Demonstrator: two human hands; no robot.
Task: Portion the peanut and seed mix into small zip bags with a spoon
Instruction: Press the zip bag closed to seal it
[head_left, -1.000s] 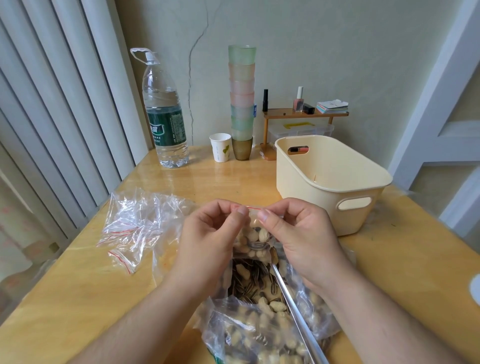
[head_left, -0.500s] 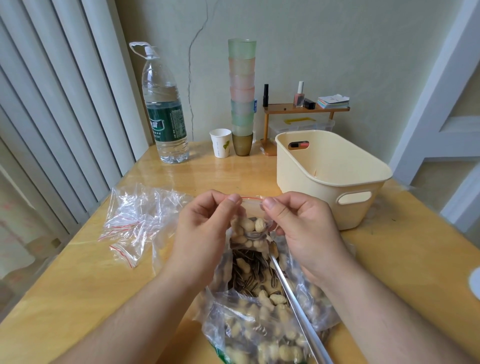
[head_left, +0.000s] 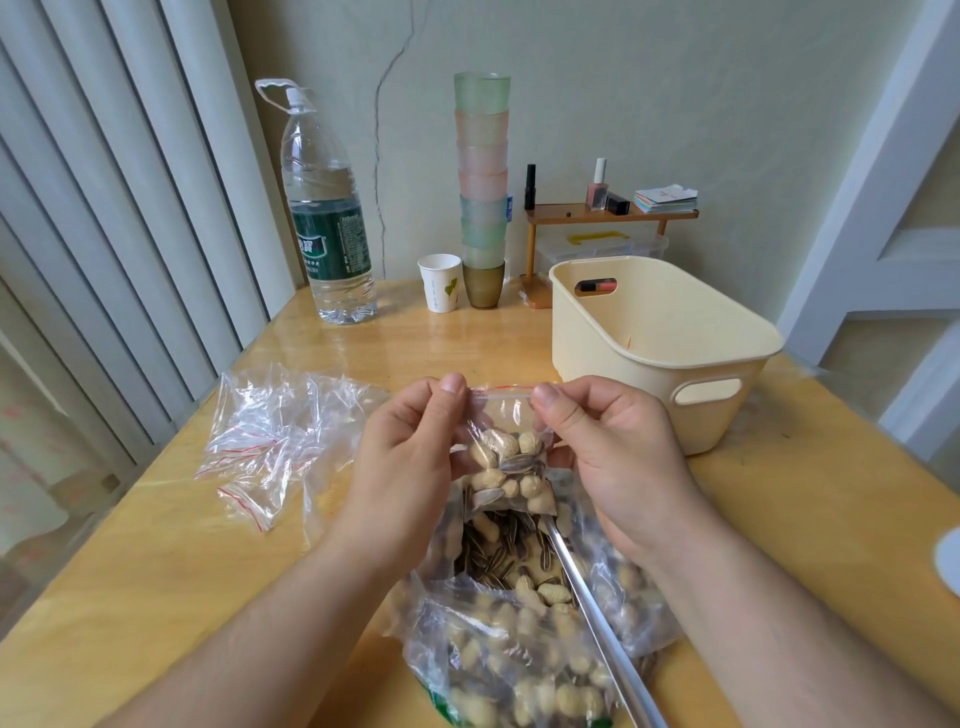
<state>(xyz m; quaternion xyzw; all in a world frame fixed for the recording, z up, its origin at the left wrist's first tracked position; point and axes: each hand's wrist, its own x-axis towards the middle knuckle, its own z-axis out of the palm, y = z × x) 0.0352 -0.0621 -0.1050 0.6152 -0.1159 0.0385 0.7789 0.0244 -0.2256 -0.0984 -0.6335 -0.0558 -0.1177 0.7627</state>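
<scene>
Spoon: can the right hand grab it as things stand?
Probably not right away: the right hand pinches the small zip bag with the left hand. The spoon handle lies uncovered just below it.

Near centre: large clear plastic bag of peanuts and striped seeds (head_left: 524, 639) fills the table edge; a metal spoon handle (head_left: 597, 618) slants out of it.
Above it: left hand (head_left: 410, 462) and right hand (head_left: 618, 457) hold a small filled zip bag (head_left: 506, 457), blocking the middle.
Left: crumpled pile of empty clear zip bags (head_left: 275, 436).
Right: cream plastic basket (head_left: 660, 348).
Back: tall water bottle (head_left: 327, 218), paper cup (head_left: 440, 283), stacked pastel cups (head_left: 483, 187).
Free: bare wooden table (head_left: 171, 582) at near left and mid-back.
</scene>
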